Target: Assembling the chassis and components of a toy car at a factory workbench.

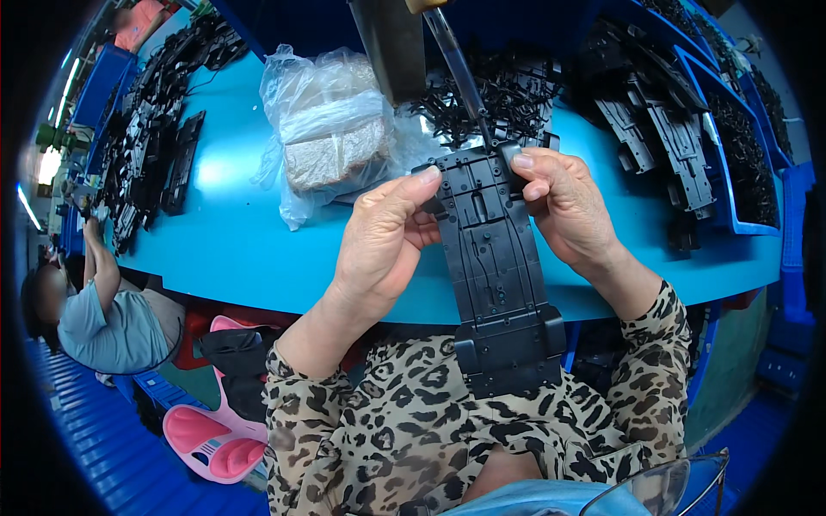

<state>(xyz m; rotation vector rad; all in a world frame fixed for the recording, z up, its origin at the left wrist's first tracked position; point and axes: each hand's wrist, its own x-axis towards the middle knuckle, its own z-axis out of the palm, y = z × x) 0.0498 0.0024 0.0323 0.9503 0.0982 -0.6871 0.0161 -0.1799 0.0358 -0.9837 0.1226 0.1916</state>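
Between my two hands is a long black plastic chassis plate [492,267], its lower end close to my body. My left hand [387,224] pinches its upper left corner, thumb on top. At the upper right corner my right hand [564,198] grips the same plate, fingers curled around the edge. The thin metal shaft of a hanging screwdriver [458,73] comes down from above, its tip near the plate's upper right corner. Whether the tip touches the plate I cannot tell.
A plastic-wrapped block [335,129] lies on the blue table [232,258]. Behind the plate is a pile of small black parts [516,90]. More black plates are heaped at left [155,129] and right [662,138]. A blue bin [757,228] stands far right. Another person [112,314] sits at left.
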